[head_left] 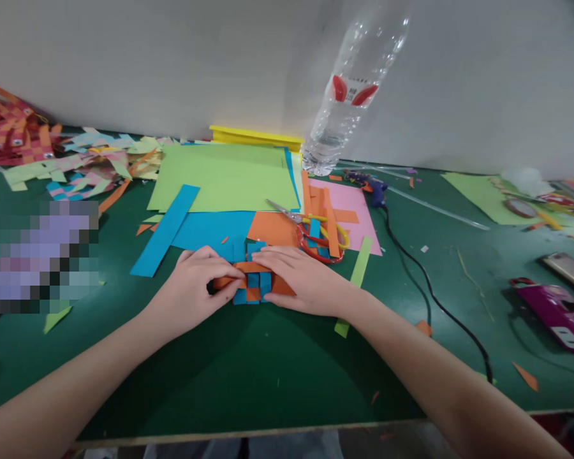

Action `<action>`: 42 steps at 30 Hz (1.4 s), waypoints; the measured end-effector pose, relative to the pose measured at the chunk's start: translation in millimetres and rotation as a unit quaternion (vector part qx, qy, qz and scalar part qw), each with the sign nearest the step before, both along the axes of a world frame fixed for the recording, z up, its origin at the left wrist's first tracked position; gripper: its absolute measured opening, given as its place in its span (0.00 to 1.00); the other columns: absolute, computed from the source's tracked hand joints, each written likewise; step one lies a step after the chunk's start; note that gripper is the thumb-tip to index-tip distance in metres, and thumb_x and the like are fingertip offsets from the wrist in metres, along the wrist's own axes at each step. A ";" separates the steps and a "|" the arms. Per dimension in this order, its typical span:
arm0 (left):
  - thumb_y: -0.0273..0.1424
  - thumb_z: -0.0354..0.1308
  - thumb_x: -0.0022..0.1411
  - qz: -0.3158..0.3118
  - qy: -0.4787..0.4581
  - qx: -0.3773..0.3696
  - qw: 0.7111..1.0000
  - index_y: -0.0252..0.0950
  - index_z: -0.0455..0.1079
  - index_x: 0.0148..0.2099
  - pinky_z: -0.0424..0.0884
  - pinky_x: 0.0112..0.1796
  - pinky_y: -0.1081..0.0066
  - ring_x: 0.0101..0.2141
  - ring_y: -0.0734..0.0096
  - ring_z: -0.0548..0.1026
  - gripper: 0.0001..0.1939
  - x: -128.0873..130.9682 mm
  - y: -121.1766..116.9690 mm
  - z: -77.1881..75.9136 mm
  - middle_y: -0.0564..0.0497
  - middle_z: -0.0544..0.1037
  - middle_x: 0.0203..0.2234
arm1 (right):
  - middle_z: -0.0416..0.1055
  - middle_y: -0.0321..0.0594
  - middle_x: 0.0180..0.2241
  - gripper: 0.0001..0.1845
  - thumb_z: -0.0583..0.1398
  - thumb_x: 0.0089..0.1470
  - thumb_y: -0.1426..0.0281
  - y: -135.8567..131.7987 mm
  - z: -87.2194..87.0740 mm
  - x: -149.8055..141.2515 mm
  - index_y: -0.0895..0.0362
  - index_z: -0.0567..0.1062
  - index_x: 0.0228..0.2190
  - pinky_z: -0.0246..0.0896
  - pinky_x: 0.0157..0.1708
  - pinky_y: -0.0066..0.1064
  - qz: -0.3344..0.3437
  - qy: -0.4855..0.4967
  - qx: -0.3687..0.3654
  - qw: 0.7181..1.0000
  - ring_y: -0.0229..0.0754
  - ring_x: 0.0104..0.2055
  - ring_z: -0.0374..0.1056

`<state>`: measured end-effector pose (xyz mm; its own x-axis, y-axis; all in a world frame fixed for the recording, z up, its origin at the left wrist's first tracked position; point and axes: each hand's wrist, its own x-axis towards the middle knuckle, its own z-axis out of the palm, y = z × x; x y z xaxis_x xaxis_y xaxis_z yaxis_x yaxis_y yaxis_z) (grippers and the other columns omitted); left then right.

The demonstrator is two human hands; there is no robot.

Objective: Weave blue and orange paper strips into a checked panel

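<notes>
A small weave of blue and orange paper strips (253,294) lies on the green table between my hands. My left hand (198,284) pinches an orange paper strip (224,282) at the weave's left side, thumb and forefinger closed on it. Across the right part of the weave lies my right hand (299,280), its fingers stretched out and pressing the paper down. Orange strip ends show under its palm. Blue strip ends stick out past the weave's far side. Just beyond my right hand, scissors with red and yellow handles (321,239) rest on paper pieces.
Green sheets (220,178) and a blue strip (165,233) lie ahead. A water bottle (349,95) leans near the wall. To the right are a glue gun (373,188) with its black cord (425,274) and a purple device (552,312). Paper scraps (95,162) heap at the left.
</notes>
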<state>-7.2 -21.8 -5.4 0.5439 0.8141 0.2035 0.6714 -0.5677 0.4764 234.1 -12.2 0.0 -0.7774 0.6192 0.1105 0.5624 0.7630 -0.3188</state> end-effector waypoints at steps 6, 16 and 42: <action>0.34 0.54 0.62 0.001 -0.001 -0.005 1.000 0.42 0.74 0.39 0.59 0.39 0.62 0.37 0.62 0.70 0.08 -1.6 0.3 -2.2 0.52 0.78 0.30 | 0.60 0.47 0.59 0.31 0.56 0.58 0.60 -0.4 -0.5 0.8 0.60 0.58 0.58 0.51 0.60 0.43 0.002 -0.002 0.000 1.000 0.47 0.62 0.53; 0.34 0.54 0.62 0.018 0.010 -0.017 1.000 0.42 0.73 0.40 0.57 0.40 0.62 0.36 0.63 0.71 0.08 0.7 0.4 -3.2 0.53 0.79 0.33 | 0.57 0.48 0.60 0.33 0.55 0.59 0.58 -0.8 1.1 0.0 0.63 0.57 0.59 0.51 0.61 0.40 0.009 0.004 0.024 1.000 0.47 0.64 0.50; 0.39 0.54 0.61 0.055 0.004 -0.045 0.997 0.42 0.74 0.36 0.60 0.40 0.62 0.34 0.63 0.73 0.10 5.3 0.6 -1.0 0.52 0.79 0.32 | 0.62 0.46 0.58 0.31 0.55 0.58 0.57 -1.5 -0.8 -2.0 0.60 0.59 0.58 0.48 0.61 0.42 0.013 -0.003 0.020 1.000 0.47 0.63 0.51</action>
